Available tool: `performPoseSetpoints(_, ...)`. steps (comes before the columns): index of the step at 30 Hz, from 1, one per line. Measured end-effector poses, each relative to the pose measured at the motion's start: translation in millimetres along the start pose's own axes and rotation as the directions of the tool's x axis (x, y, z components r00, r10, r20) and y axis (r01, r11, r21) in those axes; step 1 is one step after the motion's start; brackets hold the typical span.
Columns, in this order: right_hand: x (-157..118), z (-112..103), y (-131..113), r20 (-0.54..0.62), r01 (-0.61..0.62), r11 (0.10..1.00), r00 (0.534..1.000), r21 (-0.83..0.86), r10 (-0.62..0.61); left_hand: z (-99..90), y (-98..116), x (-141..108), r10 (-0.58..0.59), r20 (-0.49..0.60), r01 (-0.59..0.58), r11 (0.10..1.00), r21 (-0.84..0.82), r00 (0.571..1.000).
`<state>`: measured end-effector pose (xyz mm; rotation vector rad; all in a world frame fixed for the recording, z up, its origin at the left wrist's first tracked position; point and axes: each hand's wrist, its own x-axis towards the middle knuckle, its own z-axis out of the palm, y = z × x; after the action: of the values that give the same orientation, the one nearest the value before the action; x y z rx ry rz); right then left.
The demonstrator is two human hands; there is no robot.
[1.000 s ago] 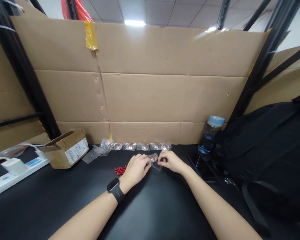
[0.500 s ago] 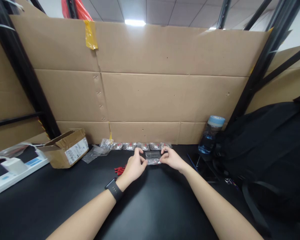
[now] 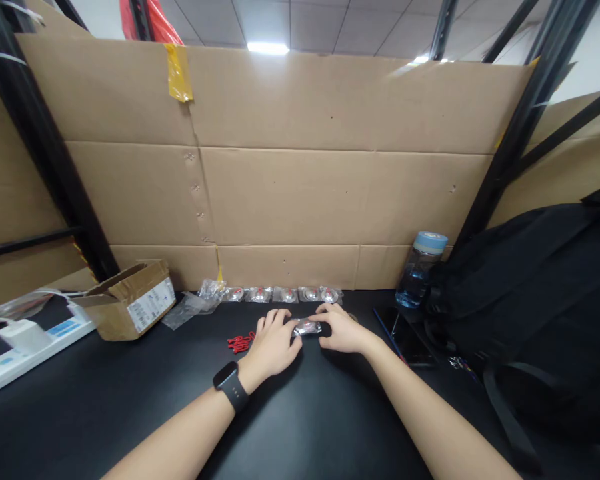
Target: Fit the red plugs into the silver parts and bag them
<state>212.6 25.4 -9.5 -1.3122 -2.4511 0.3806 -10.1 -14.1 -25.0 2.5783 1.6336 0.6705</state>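
A small clear plastic packet [image 3: 307,327] with something shiny inside lies on the black table between my hands. My left hand [image 3: 275,343], with a dark watch on the wrist, touches its left end with bent fingers. On the packet's right end rest the fingers of my right hand [image 3: 343,328]. Behind them, several similar packets [image 3: 285,295] with round silvery contents and red marks stand in a row along the cardboard wall. A small pile of red cords [image 3: 240,343] lies just left of my left hand.
An open cardboard box [image 3: 135,300], crumpled clear bags [image 3: 193,308] and a white power strip [image 3: 35,350] are at the left. At the right are a blue-lidded bottle [image 3: 421,270], a dark phone [image 3: 407,337] and a black backpack [image 3: 540,313].
The packet's clear flap, spread out behind it before, no longer shows. Both hands have come down around the packet, with their fingers more spread over its ends.
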Motion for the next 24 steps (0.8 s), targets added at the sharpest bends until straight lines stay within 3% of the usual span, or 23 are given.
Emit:
performPoseSetpoints(7,2.0,17.3,-1.0,0.001,0.048,0.998,0.999,-0.048,-0.048,6.4,-3.9,-4.2,0.043,0.055,-0.042,0.999,-0.023,0.998)
performPoseSetpoints(12,2.5,13.2,-5.2,-0.033,0.049,0.995,0.998,-0.090,-0.052,9.4,-5.5,-3.5,0.065,0.023,-0.065,0.998,-0.002,0.998)
performPoseSetpoints(15,3.3,6.8,-6.7,-0.023,0.046,0.999,0.999,-0.021,-0.047,8.3,-5.3,-1.0,0.073,-0.010,-0.073,0.997,-0.018,0.997)
performPoseSetpoints(21,7.1,2.4,-3.8,-0.001,0.011,0.991,1.000,0.135,-0.011,5.1,-5.1,6.0,-0.036,-0.038,0.031,0.991,-0.129,0.999)
performPoseSetpoints(24,10.0,2.9,-2.0,-0.023,0.001,0.942,1.000,0.336,0.007,0.9,-5.7,9.9,-0.107,-0.066,0.091,0.975,-0.203,0.992)
